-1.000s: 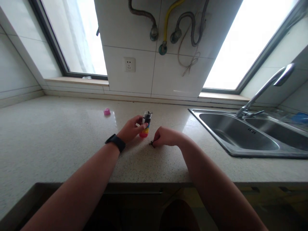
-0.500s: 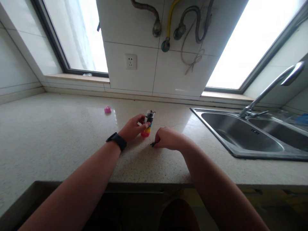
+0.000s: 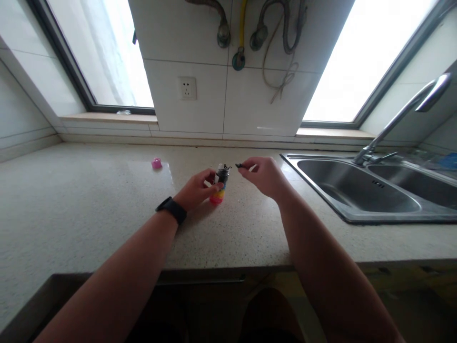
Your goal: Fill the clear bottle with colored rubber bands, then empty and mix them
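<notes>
My left hand (image 3: 201, 189) is wrapped round a small clear bottle (image 3: 219, 192), which tilts slightly on the counter. Its contents lie in coloured layers, pink at the bottom, then yellow, blue and black. The mouth is uncovered, and some thin black bits poke out of it. My right hand (image 3: 262, 175), raised to the right of the mouth, pinches a small clump of black bits (image 3: 239, 166) between thumb and fingertips. The clump is apart from the bottle; its exact kind is too small to make out. A pink cap (image 3: 156, 163) lies on the counter to the left.
The speckled pale counter (image 3: 107, 205) runs up to a tiled wall with a socket (image 3: 187, 88) and hoses. A steel double sink (image 3: 342, 183) with a tap (image 3: 400, 124) is set in on the right. The counter's front edge is close to my body.
My right hand has lifted from the counter, up and away from me, carrying the black bits to the level of the bottle's mouth. My left hand keeps its hold on the bottle.
</notes>
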`<move>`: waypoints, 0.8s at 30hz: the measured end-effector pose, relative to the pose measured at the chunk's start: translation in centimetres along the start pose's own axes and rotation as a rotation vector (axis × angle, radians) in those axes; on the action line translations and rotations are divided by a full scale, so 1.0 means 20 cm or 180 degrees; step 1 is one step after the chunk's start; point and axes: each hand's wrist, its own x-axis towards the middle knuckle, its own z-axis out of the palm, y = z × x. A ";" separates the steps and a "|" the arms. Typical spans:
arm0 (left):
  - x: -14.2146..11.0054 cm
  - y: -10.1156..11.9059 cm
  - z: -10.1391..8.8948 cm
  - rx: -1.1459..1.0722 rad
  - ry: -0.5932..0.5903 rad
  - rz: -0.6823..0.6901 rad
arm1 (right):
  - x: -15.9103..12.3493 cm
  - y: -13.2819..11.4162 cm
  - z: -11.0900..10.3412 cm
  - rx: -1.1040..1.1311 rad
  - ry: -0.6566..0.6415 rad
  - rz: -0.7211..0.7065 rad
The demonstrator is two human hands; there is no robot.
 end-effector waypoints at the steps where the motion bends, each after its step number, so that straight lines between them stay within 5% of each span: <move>1: 0.00 0.01 0.00 -0.0008 -0.0029 0.0003 | 0.00 -0.01 0.00 0.0282 0.0149 0.0024; 7: 0.00 0.03 0.02 -0.0047 -0.0160 0.0073 | -0.02 -0.10 0.05 0.1216 0.0055 0.0090; 24: 0.00 0.04 0.02 -0.0024 -0.0129 0.0116 | -0.01 -0.09 0.08 0.1027 -0.0013 -0.0322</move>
